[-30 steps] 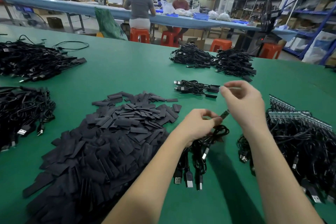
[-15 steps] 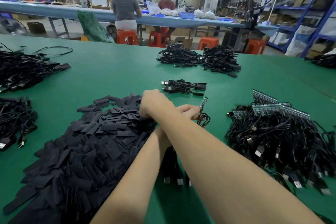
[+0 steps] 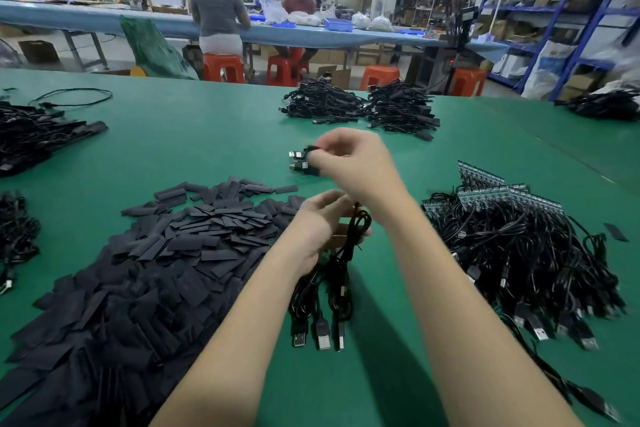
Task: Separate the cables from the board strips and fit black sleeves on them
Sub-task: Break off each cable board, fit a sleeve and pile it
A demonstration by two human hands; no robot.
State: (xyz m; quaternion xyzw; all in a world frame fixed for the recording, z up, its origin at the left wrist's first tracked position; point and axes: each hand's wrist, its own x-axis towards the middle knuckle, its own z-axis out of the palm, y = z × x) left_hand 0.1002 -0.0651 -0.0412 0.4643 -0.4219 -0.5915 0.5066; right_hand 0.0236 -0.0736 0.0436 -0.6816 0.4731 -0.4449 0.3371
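On the green table (image 3: 207,135) in front of me, my left hand (image 3: 318,229) grips a small bundle of black USB cables (image 3: 332,274), fingers curled round their looped part, so that the three plugs (image 3: 320,336) hang down toward me just over the mat. My right hand (image 3: 353,163) is raised a little farther out, its fingers bent and pinched together; whether they actually hold anything I cannot tell, since the hand is blurred. Right behind its fingertips lies a short stack of finished cables (image 3: 299,161), plugs pointing left.

To my left spreads the big heap of flat black sleeves (image 3: 145,274), reaching up to my left forearm. To my right sits the tangle of cables still joined to their board strips (image 3: 498,194), the strips lying along the far edge of the pile (image 3: 526,260). One stray sleeve (image 3: 615,231) lies apart beyond it.

Farther across the table are two heaps of bundled cables (image 3: 360,107), side by side and touching. More black cable piles (image 3: 38,135) lie at the far left.
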